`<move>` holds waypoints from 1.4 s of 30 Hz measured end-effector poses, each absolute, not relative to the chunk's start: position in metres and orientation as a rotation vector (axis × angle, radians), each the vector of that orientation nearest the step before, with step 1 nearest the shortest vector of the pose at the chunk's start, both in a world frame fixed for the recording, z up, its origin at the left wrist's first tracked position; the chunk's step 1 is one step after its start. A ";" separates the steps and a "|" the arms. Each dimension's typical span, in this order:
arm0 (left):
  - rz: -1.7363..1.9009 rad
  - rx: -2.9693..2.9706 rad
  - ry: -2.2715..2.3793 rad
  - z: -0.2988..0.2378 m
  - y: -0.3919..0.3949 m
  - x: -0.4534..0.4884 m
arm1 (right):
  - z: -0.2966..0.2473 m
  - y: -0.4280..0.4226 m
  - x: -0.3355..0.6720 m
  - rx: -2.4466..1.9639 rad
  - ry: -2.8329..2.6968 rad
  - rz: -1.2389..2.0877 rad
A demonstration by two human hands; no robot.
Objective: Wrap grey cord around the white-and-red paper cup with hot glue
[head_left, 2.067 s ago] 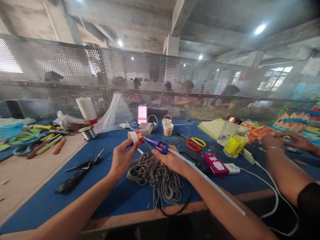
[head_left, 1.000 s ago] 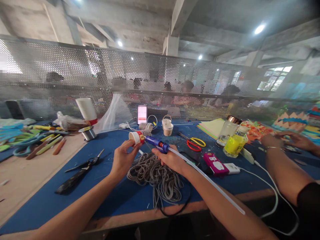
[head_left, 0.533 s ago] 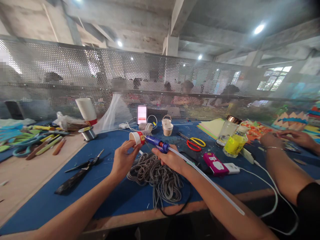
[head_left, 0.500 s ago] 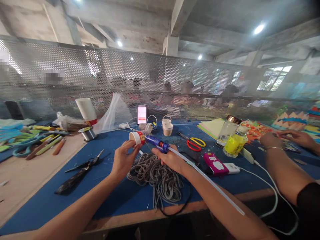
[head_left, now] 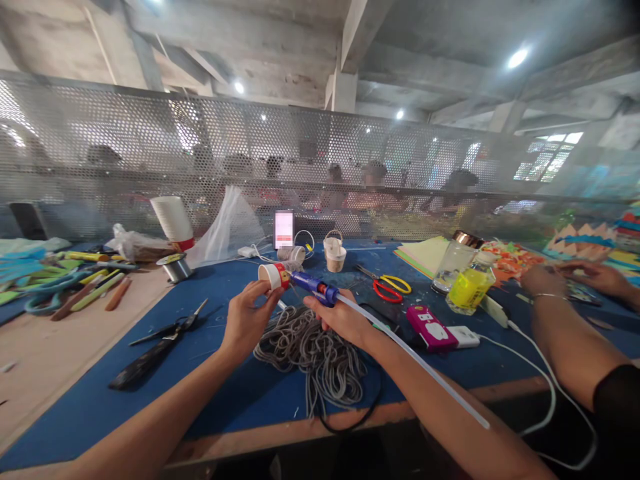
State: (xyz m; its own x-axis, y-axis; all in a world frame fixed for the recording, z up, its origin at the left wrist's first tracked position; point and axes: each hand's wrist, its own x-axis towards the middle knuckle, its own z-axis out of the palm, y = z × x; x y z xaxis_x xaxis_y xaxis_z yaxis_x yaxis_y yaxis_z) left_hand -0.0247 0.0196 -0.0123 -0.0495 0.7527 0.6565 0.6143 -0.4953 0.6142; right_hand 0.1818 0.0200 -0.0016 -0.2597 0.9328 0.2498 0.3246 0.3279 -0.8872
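My left hand (head_left: 250,313) pinches a small red and white paper cup (head_left: 271,275), tipped so its open end faces left. In my right hand (head_left: 345,317) is a blue hot glue gun (head_left: 315,288), its nozzle up against the cup's side. A long, clear glue stick (head_left: 415,360) runs out of the gun's back and over my right forearm. Beneath both hands lies a tangled heap of grey cord (head_left: 320,360). The exact spot where nozzle and cup meet is too small to make out.
Black scissors (head_left: 175,333) lie at left, red-and-yellow scissors (head_left: 390,285) at right. Behind stand a spool of wire (head_left: 175,267), stacked paper cups (head_left: 171,220) and a little basket (head_left: 335,253). A purple power bank (head_left: 431,328) and yellow bottle (head_left: 470,283) sit near a co-worker's arm (head_left: 565,333).
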 end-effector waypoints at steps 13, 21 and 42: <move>1.567 1.939 1.545 -0.012 0.021 -0.026 | -0.007 0.022 0.180 -1.105 -1.741 0.926; 1.571 1.601 1.253 -0.008 0.022 -0.023 | -0.005 0.023 0.180 -0.950 -1.670 0.999; 1.490 1.394 1.077 -0.007 0.017 -0.016 | -0.017 0.027 0.173 -0.924 -1.674 0.801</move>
State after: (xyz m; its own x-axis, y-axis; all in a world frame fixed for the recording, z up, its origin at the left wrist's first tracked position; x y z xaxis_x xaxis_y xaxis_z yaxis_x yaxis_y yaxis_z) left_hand -0.0158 0.0170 -0.0070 -0.0617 0.9499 0.3063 -0.0069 -0.3073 0.9516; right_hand 0.1729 0.0271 -0.0171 -0.1872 0.8719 0.4526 0.1946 0.4845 -0.8529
